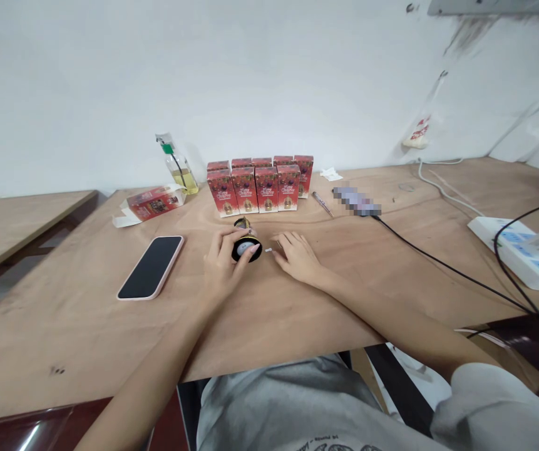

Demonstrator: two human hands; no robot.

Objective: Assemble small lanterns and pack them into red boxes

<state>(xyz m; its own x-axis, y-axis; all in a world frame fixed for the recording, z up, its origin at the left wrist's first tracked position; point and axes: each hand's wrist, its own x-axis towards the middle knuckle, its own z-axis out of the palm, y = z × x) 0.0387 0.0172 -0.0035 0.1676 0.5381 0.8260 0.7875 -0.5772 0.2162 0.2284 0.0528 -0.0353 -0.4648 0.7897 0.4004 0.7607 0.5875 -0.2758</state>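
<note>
My left hand (225, 260) is closed round a small black and gold bottle (245, 245) that lies tilted on the wooden table (86, 319), its round base facing me. My right hand (297, 254) rests on the table just right of the bottle, fingers bent and pinching at a tiny white piece (269, 250). Behind the bottle several red boxes (260, 183) stand in two rows.
A black phone (151, 266) lies face up at the left. A red box (149, 203) lies on its side beside a bottle of yellow liquid (179, 166). A screwdriver (322, 203), a black cable (438, 263) and a white power strip (523, 254) lie at the right.
</note>
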